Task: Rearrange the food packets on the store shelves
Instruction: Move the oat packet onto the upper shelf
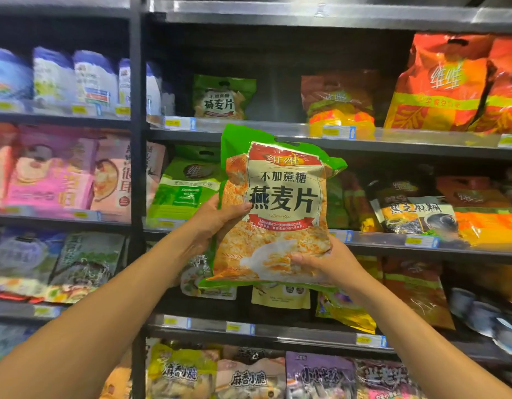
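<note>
Head view: dark metal store shelves (249, 135) fill the whole frame in tiers, split into two bays by a black upright post (136, 168), with clear front rails carrying yellow price tags. Both arms reach up and hold a green oat packet (278, 208) upright in front of the right bay, clear of any shelf. Its top corner overlaps the upper shelf's front rail in the picture. The left grip (217, 223) is closed on the packet's left edge, thumb across the front. The right grip (326, 263) clasps the lower right corner, fingers on the front. On the upper shelf a second green oat packet (223, 96) stands well back. To its right is a dark open stretch of shelf, then a brown-and-yellow bag (339, 102) and tall orange bags (442, 84) crowding the right end. Behind the held packet, a light green bag (183, 188) and a black sesame bag (416, 211) lean on the middle shelf. Pink packets (50, 168) and blue-and-white packets (93, 79) pack the left bay tightly.
</note>
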Motion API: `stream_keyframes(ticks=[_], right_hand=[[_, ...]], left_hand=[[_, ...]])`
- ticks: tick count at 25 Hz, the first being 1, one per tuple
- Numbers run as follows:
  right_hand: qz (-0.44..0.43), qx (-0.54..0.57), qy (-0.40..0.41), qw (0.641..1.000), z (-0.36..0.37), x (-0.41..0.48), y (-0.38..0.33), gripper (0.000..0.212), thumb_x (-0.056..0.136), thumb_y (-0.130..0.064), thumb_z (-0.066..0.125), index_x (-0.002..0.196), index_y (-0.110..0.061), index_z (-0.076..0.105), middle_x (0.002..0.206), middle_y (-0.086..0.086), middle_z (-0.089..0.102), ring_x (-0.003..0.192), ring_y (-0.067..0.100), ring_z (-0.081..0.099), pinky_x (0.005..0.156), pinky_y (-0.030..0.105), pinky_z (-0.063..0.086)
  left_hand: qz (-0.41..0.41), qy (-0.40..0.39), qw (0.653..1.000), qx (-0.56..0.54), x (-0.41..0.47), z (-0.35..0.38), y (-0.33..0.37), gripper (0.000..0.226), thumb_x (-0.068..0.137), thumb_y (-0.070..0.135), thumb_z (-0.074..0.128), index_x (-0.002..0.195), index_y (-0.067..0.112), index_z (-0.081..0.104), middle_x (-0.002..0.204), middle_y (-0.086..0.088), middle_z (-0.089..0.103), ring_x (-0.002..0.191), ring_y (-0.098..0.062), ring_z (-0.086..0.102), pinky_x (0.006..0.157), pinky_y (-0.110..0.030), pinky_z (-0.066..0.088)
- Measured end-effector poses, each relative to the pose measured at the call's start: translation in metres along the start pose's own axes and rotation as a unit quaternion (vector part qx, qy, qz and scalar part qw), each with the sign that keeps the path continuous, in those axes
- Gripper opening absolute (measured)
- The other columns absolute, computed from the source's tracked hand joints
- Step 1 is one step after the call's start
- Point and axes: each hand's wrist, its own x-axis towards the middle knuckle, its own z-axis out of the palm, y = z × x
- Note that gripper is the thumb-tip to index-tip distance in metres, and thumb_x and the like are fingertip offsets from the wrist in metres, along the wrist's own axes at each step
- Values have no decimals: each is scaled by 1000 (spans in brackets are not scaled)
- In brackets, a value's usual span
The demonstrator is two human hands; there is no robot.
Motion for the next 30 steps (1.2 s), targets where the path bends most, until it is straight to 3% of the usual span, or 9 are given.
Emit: stream_keyframes(ticks=[4, 6, 8, 12, 16, 21, 24, 30], right_hand=[[-7, 0, 0, 1000, 26, 10, -20, 54, 73, -25, 93, 120, -25, 67, 105, -10, 80, 97, 8, 76, 87, 31, 61], [-17, 5, -2, 1000, 37, 15, -31, 53, 74, -24, 93, 119, -27, 66, 102, -13, 80, 94, 4, 76, 79, 23, 60], [-32, 0, -1, 999, 46, 24, -38, 52, 74, -26, 93, 119, -29, 66, 100, -17, 79, 91, 1, 75, 72, 15, 58], [-50, -9, -3, 999, 55, 49, -51, 55, 71, -33, 94, 119, -28, 67, 105, -13, 80, 95, 4, 75, 87, 30, 61], [-80, -13, -16, 997, 58, 84, -68, 45, 74, -35, 91, 114, -33, 69, 101, -17, 79, 92, 1, 75, 80, 23, 57], [-105, 3, -20, 994, 57, 136, -85, 47, 73, -36, 91, 114, -29, 70, 102, -12, 80, 90, 2, 76, 73, 20, 58], [-119, 0, -24, 993, 58, 169, -96, 49, 70, -39, 91, 114, -28, 72, 102, -11, 80, 93, 6, 77, 80, 25, 60], [-148, -8, -34, 988, 59, 219, -133, 38, 75, -35, 90, 110, -25, 76, 100, -11, 81, 93, 8, 78, 85, 27, 59]], left_hand=[[21, 4, 999, 25, -9, -29, 16, 59, 73, 31, 86, 125, 21, 59, 109, -4, 80, 104, -24, 76, 91, -41, 61], [33, 9, 999, 24, -9, -43, 25, 49, 79, 27, 84, 122, 23, 61, 108, -3, 81, 102, -23, 76, 89, -39, 61], [44, 12, 998, 31, -6, -53, 33, 62, 73, 33, 86, 127, 22, 59, 110, -2, 80, 102, -22, 77, 88, -39, 61], [65, 31, 997, 40, 8, -70, 44, 57, 79, 34, 85, 128, 23, 58, 112, -2, 80, 100, -23, 78, 87, -43, 61], [92, 60, 992, 55, 37, -86, 55, 67, 76, 42, 88, 132, 22, 57, 116, -4, 78, 103, -25, 77, 93, -50, 61], [109, 84, 988, 68, 76, -98, 77, 65, 75, 44, 87, 129, 20, 60, 112, -5, 79, 101, -27, 78, 92, -49, 61], [120, 93, 984, 89, 97, -107, 94, 71, 70, 48, 87, 129, 18, 61, 109, -6, 80, 99, -28, 78, 90, -47, 61], [93, 110, 984, 105, 137, -126, 134, 45, 86, 44, 79, 121, 18, 68, 103, -7, 81, 88, -26, 80, 78, -39, 61]])
